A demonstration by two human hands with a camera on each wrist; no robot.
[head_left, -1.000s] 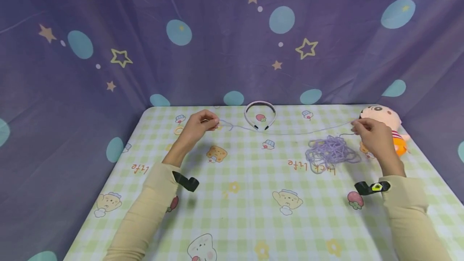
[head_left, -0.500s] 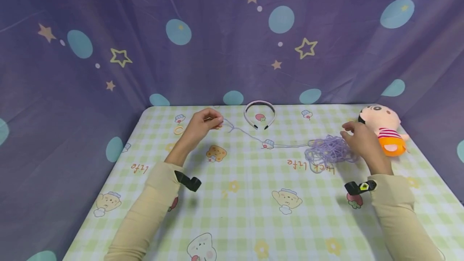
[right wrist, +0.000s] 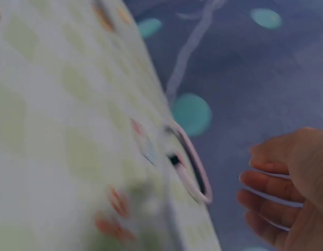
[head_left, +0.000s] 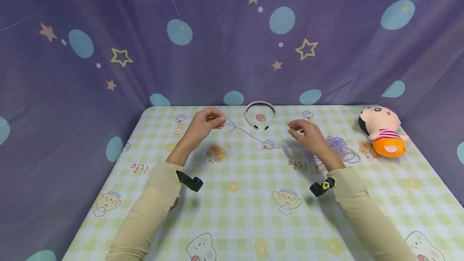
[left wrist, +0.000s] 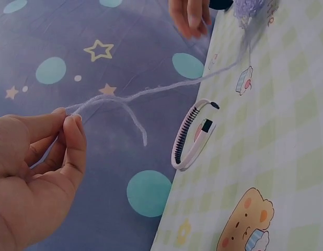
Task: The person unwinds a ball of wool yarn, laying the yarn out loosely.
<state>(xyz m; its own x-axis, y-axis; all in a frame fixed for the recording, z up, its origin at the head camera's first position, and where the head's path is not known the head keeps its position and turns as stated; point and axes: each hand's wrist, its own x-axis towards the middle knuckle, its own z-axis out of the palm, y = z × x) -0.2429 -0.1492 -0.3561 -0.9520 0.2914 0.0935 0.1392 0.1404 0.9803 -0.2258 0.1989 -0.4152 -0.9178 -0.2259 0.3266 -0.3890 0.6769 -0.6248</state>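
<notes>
My left hand (head_left: 216,121) pinches the end of a lavender yarn strand (head_left: 250,134) between thumb and forefinger, held a little above the table near the back left. In the left wrist view the left hand's pinch (left wrist: 67,117) shows clearly, with a short loose tail hanging from the strand (left wrist: 166,88). The strand sags to the table and runs right to a loose yarn pile (head_left: 340,148). My right hand (head_left: 302,132) hovers left of the pile with relaxed fingers (right wrist: 266,183) and holds nothing. A white toothed headband (head_left: 259,114) lies between the hands at the back.
A plush doll (head_left: 382,130) lies at the back right corner. A small yellow hair tie (head_left: 179,130) sits left of my left hand. The checked tablecloth (head_left: 235,212) covers the table, and purple curtains close in the back and both sides.
My right hand let go of the strand and moved left, from beside the doll past the pile toward the middle. The strand went slack and dropped onto the table. The left hand barely moved.
</notes>
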